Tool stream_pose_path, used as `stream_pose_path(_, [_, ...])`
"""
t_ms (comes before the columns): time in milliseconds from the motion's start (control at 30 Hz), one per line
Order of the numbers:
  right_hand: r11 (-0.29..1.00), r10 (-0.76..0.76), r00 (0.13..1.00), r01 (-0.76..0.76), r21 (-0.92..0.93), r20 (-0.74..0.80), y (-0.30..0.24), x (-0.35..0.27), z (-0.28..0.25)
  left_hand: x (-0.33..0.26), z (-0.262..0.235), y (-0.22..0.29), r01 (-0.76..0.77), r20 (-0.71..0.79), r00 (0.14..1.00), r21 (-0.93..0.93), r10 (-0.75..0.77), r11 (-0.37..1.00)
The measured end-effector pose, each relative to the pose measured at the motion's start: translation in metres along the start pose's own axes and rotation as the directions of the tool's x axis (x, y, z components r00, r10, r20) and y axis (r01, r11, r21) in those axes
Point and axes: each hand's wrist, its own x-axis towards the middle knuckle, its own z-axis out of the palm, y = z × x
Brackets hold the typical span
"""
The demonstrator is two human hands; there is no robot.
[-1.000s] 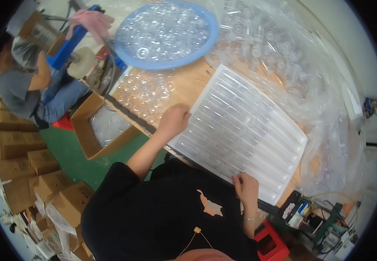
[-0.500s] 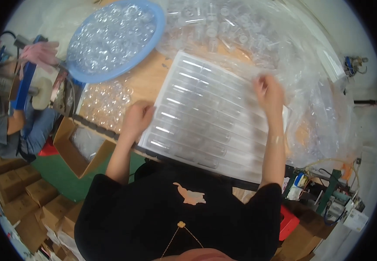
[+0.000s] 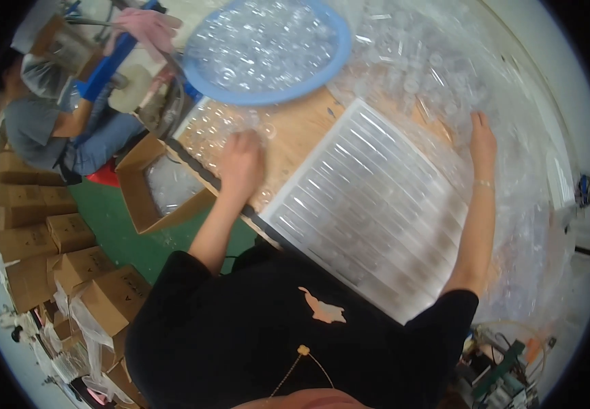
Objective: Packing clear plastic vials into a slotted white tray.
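Note:
A white tray (image 3: 370, 204) with rows of clear, ribbed plastic slots lies slantwise on the table before me. To its left my left hand (image 3: 242, 163) is down among small clear round plastic pieces (image 3: 216, 123), its fingers curled and their tips hidden. My right hand (image 3: 484, 140) reaches past the tray's right side, fingers stretched toward a heap of clear plastic cylinders (image 3: 411, 82) on plastic sheeting. Nothing shows between those fingers.
A blue basin (image 3: 339, 58) full of clear round pieces stands at the far left of the table. An open cardboard box (image 3: 128, 198) is beside the table edge. At the left a person (image 3: 33, 133) sits by a machine. Stacked cartons (image 3: 70, 232) fill the lower left.
My view has turned, so the scene sits further right. My left hand has left the tray's edge for the small round pieces. My right hand has moved from above the tray toward the cylinders.

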Motion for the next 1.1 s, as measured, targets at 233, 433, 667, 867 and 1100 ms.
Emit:
stream_pose_path(233, [0.639, 0.227, 0.966, -0.053, 0.767, -0.123, -0.069, -0.078, -0.063, -0.015, 0.013, -0.009, 0.031, -0.019, 0.999, -0.071, -0.032, 0.997])
stream_pose_path(433, [0.601, 0.012, 0.997, 0.055, 0.797, -0.078, -0.152, -0.167, -0.113, -0.002, -0.007, 0.016, 0.126, -0.173, 0.961, -0.417, -0.215, 0.900])
stream_pose_path(667, [0.695, -0.048, 0.960, 0.231, 0.681, -0.276, -0.194, -0.189, -0.122, 0.013, -0.021, 0.142, 0.318, 0.318, 0.948, -0.924, -0.035, 0.213])
stream_pose_path(867, [0.719, 0.102, 0.960, 0.111, 0.686, -0.261, -0.187, -0.222, -0.127, -0.005, -0.005, 0.189, 0.100, 0.164, 0.971, -0.939, 0.173, 0.328])
stream_pose_path(1100, [0.688, 0.148, 0.933, 0.140, 0.712, -0.327, -0.190, -0.227, -0.134, -0.024, -0.009, 0.193, 0.296, 0.316, 0.932, -0.946, 0.179, 0.131])
